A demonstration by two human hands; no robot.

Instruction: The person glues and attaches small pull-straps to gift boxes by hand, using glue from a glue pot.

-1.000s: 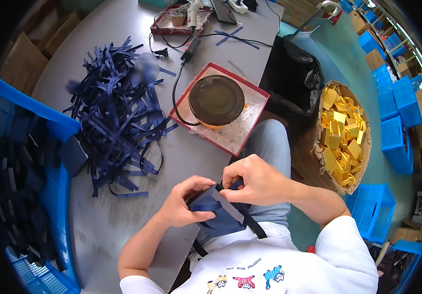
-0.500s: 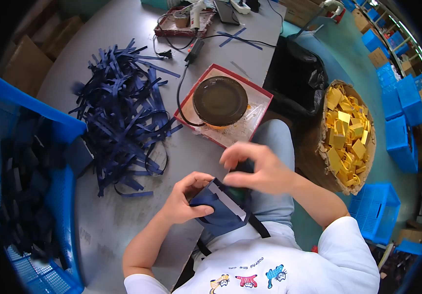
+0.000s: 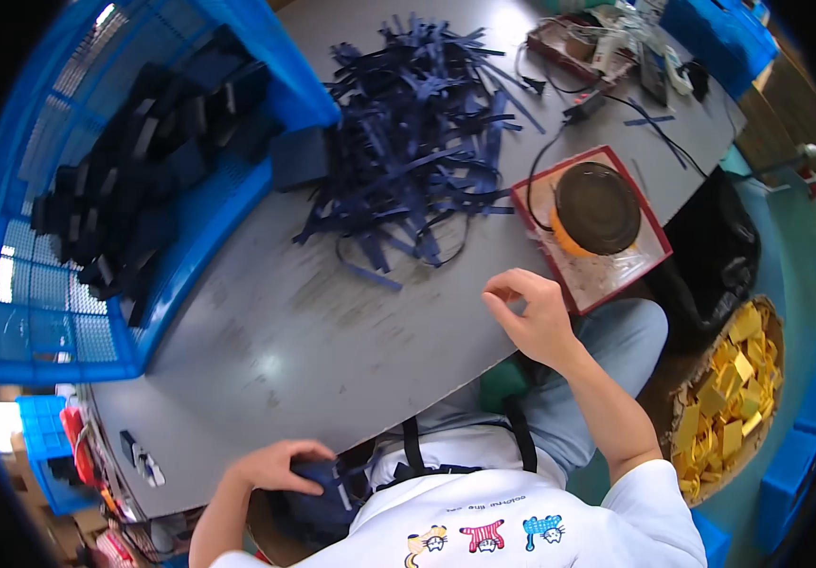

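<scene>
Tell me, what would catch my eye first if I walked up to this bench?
A tangled heap of dark blue strips sprawls over the grey table, next to a big blue crate on the left. Bright yellow pieces fill a basket on the floor at right. The left hand grips a navy pouch down by the lap, while the right hand hovers above the table's near edge.

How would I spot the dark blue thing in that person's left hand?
From the big grey table, drop below its near edge, beside the white shirt. There the left hand grips a navy fabric piece. Unlike the loose navy strips heaped on the table or the dark pieces in the blue crate, it alone is held.
</scene>
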